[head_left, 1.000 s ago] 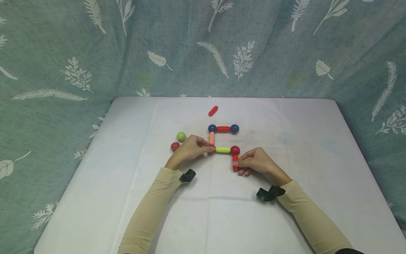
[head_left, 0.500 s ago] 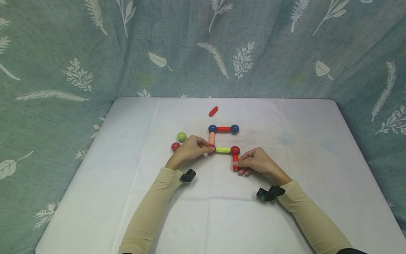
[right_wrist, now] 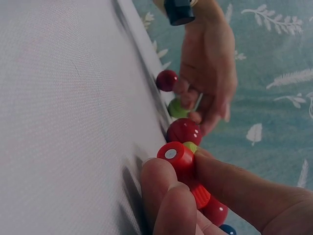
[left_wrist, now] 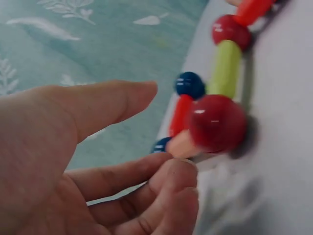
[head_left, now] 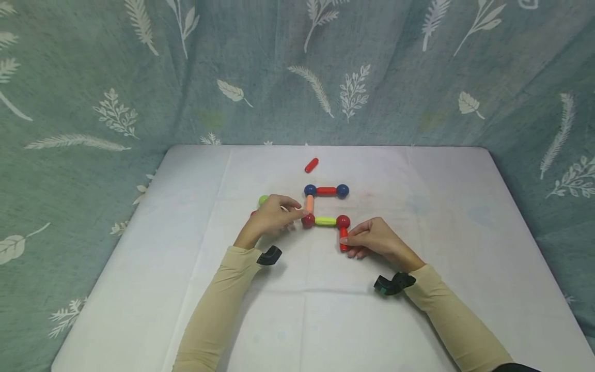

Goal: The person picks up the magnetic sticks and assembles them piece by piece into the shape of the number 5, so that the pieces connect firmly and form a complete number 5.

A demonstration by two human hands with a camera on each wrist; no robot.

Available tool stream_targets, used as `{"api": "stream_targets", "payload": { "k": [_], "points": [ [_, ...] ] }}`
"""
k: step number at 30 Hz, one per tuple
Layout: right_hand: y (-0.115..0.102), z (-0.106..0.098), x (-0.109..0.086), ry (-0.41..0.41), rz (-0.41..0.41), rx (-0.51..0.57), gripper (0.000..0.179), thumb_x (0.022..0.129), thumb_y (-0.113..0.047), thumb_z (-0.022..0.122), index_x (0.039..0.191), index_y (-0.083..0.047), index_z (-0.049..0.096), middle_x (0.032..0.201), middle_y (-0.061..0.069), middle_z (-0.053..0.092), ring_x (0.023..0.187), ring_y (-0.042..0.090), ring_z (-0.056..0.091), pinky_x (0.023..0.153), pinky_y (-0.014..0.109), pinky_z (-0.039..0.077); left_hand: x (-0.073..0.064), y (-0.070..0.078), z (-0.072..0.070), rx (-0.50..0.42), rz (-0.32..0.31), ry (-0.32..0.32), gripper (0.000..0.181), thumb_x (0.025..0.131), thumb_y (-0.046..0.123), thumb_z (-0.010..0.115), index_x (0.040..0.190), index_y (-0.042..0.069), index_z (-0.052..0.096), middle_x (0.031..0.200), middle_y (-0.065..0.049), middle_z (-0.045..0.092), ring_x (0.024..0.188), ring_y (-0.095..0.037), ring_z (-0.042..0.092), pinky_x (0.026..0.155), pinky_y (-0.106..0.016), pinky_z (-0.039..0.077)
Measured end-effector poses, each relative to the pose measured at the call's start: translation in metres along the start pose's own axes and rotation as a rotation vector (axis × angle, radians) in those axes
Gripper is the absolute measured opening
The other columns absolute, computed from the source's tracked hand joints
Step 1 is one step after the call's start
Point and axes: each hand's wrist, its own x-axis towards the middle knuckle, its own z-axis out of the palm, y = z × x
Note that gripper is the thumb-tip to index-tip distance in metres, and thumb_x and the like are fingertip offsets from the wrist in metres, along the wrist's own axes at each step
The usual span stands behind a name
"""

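A chain of magnetic rods and balls lies on the white table. My right hand (head_left: 375, 238) pinches a red magnetic rod (right_wrist: 177, 157) between thumb and fingers; its far end meets a red ball (head_left: 343, 221). From there a yellow-green rod (head_left: 326, 221) runs left to a second red ball (left_wrist: 218, 123). Beside that ball is my left hand (head_left: 274, 216), thumb and fingers spread apart with nothing between them. A peach rod (head_left: 309, 203) leads back to a blue ball (head_left: 310, 190), then another red rod (head_left: 326, 191) and a second blue ball (head_left: 342, 191).
Behind the chain a loose red rod (head_left: 311, 165) lies on the table (head_left: 446, 201). A green ball (head_left: 263, 199) and a loose red ball (right_wrist: 167, 81) sit by my left hand, partly hidden in the head view. A leaf-patterned curtain (head_left: 279, 119) hangs beyond the table.
My left hand has let go of the left red ball and moved slightly left, its thumb and fingers parting. My right hand keeps its pinch on the red rod.
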Motion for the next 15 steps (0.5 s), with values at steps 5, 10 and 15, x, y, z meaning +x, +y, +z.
{"api": "stream_targets", "payload": {
  "k": [5,10,15],
  "points": [
    [0.003,-0.001,0.001,-0.006,0.006,0.003,0.034,0.087,-0.020,0.084,0.106,0.006,0.074,0.082,0.010,0.080,0.064,0.013,0.074,0.060,0.026,0.060,-0.011,0.000,-0.019,-0.004,0.087,0.142,0.046,0.092,0.046,0.075,0.124,0.012,0.073,0.105,-0.007,0.070,0.085,-0.020,0.066,0.067,-0.029,0.050],
    [0.002,-0.001,0.001,-0.001,0.013,0.001,0.033,0.087,-0.019,0.084,0.105,0.006,0.074,0.083,0.011,0.080,0.063,0.013,0.074,0.062,0.026,0.060,-0.027,-0.008,-0.038,-0.085,0.155,0.293,0.048,0.093,0.050,0.073,0.126,0.016,0.072,0.107,-0.006,0.068,0.090,-0.021,0.065,0.068,-0.031,0.051],
    [0.000,-0.001,0.001,0.000,0.017,-0.003,0.032,0.086,-0.019,0.085,0.105,0.005,0.075,0.084,0.011,0.080,0.065,0.013,0.074,0.062,0.026,0.060,-0.036,-0.027,-0.047,-0.128,0.135,0.419,0.050,0.093,0.053,0.072,0.127,0.016,0.071,0.109,-0.003,0.068,0.101,-0.017,0.065,0.079,-0.030,0.051]
  ]
}}
